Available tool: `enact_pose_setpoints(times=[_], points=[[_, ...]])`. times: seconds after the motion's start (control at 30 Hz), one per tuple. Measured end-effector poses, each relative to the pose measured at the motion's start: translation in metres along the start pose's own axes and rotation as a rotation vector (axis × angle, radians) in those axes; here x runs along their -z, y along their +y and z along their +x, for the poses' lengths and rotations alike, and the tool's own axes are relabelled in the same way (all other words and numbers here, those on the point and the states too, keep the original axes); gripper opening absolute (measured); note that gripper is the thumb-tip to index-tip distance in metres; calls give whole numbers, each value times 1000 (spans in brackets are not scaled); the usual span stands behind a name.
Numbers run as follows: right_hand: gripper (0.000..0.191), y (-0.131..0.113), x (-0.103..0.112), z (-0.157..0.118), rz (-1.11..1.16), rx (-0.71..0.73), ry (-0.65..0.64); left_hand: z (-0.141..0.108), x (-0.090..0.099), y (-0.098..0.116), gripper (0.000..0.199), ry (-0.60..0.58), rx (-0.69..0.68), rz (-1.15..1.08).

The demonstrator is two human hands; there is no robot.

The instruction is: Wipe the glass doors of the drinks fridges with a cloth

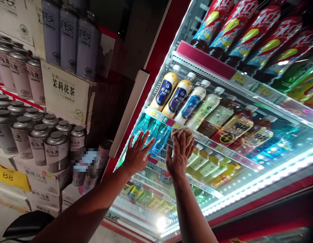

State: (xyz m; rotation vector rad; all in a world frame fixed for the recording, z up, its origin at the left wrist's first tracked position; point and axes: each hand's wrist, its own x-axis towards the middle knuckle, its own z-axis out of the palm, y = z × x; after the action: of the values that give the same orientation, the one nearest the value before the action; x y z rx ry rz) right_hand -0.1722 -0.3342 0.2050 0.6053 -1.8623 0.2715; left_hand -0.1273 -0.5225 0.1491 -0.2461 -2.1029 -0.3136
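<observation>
My right hand (178, 157) is closed over a brown cloth (188, 135), which it presses flat against the glass door of a lit drinks cooler, before the price strip of the middle shelf. To its left, my left hand (138, 152) lies with fingers spread at the same door, in front of blue-green bottles (157, 130). Behind the glass, just above the cloth, white-capped bottles with yellow and blue labels (179, 96) line the shelf. Lower down stand pale yellow-green tea bottles (204, 162). Part of the cloth is hidden under my right fingers.
Red-labelled bottles (247, 37) fill the cooler's top shelf. A light-coloured door edge strip (131, 111) runs along the left side. Further left are stacked cartons (67, 91), several pinkish cans (55, 152), tall purple cans (86, 47) and a yellow price sign (10, 177).
</observation>
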Motion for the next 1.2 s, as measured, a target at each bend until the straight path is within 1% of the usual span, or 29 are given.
enact_pose_setpoints(times=[0.1,0.17,0.2,0.27,0.33,0.4,0.47,0.53,0.63,0.73,0.87,0.93,1.0,1.13,1.2], points=[[49,-10,-4,-1,3,-12,-31,3,9,-8,48,70,-25,-52],[48,-16,-6,9,8,-32,-24,4,12,-13,41,135,-47,-90],[48,-19,-6,15,12,-37,-17,5,13,-15,41,163,-48,-102],[48,-23,-8,24,20,-31,2,4,11,-17,52,193,-15,-110],[49,-27,-10,24,21,-16,13,1,7,-18,64,174,27,-102],[51,-32,-12,16,24,6,-1,-3,5,-19,70,138,34,-90],[52,-37,-15,10,25,22,-9,-5,4,-19,71,115,27,-78],[49,-43,-17,12,22,30,1,-4,7,-19,70,108,35,-76],[44,-50,-21,29,15,44,18,-1,14,-18,71,118,54,-102],[45,-57,-24,40,9,52,30,0,18,-18,80,149,60,-127],[48,-65,-30,27,0,97,10,-6,17,-20,100,140,67,-136],[51,-70,-33,23,1,107,-2,-8,16,-21,106,117,85,-141],[54,-75,-36,30,-3,108,9,-10,15,-21,108,100,104,-149],[61,-84,-42,55,-3,103,36,-13,13,-21,107,73,107,-183],[65,-88,-45,57,-9,110,33,-18,11,-22,104,60,107,-207]])
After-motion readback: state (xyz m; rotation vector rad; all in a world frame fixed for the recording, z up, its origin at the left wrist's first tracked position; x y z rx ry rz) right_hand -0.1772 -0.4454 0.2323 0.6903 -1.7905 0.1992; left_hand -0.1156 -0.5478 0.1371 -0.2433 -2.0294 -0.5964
